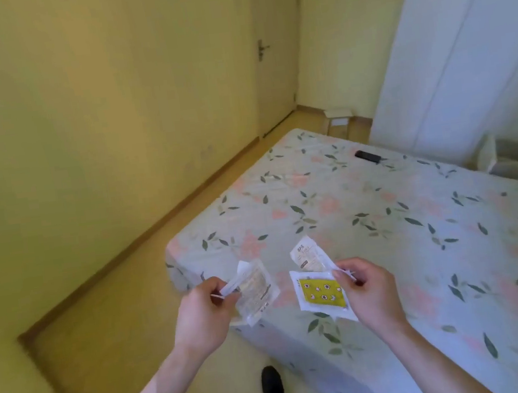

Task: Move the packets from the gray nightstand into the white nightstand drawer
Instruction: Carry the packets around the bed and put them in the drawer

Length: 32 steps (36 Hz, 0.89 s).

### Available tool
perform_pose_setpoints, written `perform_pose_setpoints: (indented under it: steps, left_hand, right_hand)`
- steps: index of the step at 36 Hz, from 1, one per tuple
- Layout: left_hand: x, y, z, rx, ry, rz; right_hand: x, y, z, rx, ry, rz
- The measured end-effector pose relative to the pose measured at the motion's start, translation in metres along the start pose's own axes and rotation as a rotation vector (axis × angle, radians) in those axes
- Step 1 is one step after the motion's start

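Carrying step, it seems | left hand pinches clear packets | right hand pinches yellow packet and white one, above the bed corner | neither nightstand in view | next: find white drawer, keep both grips.

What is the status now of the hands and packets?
Left hand pinches clear packets. Right hand pinches yellow packet and white packet. No nightstand in view; bed ahead.

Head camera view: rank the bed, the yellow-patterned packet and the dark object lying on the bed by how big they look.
1. Bed, by far the largest.
2. Yellow-patterned packet, pinched by the right hand.
3. Dark object; it lies farther away, so this last ranking is unsure.
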State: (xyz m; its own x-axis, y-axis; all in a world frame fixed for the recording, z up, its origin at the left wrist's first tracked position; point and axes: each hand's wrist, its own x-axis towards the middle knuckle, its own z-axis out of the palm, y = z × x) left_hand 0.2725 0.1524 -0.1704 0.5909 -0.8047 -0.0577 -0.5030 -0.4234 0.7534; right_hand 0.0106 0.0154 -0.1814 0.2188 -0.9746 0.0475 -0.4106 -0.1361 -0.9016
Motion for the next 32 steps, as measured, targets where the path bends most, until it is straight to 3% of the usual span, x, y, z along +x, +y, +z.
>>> perform_pose_setpoints:
  steps: [21,32]
  left_hand:
    - [0.256,-0.16,-0.245,-0.049,0.395,-0.393]
    - [0.394,-0.275,-0.345,-0.088,0.395,-0.43]
  right_hand:
    - [0.257,-0.188,0.403,0.052,-0.519,-0.189]
    - [0.33,-0.256,0.591,-0.004,-0.585,-0.218]
